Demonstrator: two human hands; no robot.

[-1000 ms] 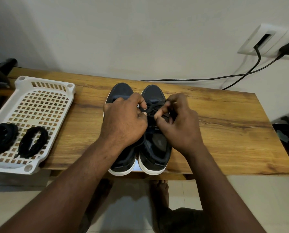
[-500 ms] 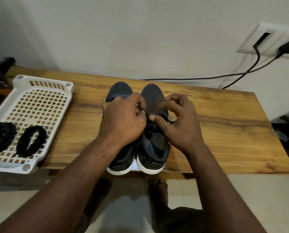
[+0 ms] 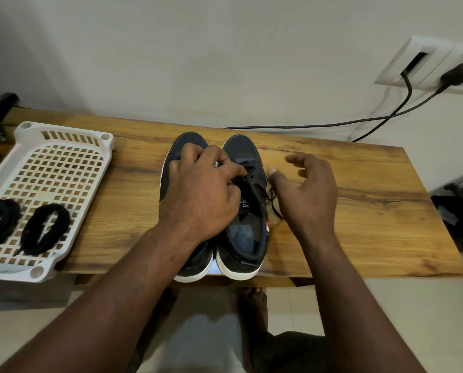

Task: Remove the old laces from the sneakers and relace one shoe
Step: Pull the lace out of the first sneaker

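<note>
We look down on a wooden table (image 3: 359,200) against a pale wall, sneakers (image 3: 188,142) side by side on it, toes to the wall; since half a second ago our right hand (image 3: 308,189) has let go and swung right of the sneakers, fingers spread; our left hand (image 3: 200,195) pinches the lace (image 3: 252,179) on the right shoe (image 3: 242,154), hiding much of the left; a white tray (image 3: 63,131) left of the sneakers holds two coiled laces (image 3: 33,235).

You face a plain pale wall (image 3: 225,49); a wooden table (image 3: 373,211) stands against it, black cables (image 3: 319,125) run to the socket plate (image 3: 424,63), light floor tiles (image 3: 446,319) below.
</note>
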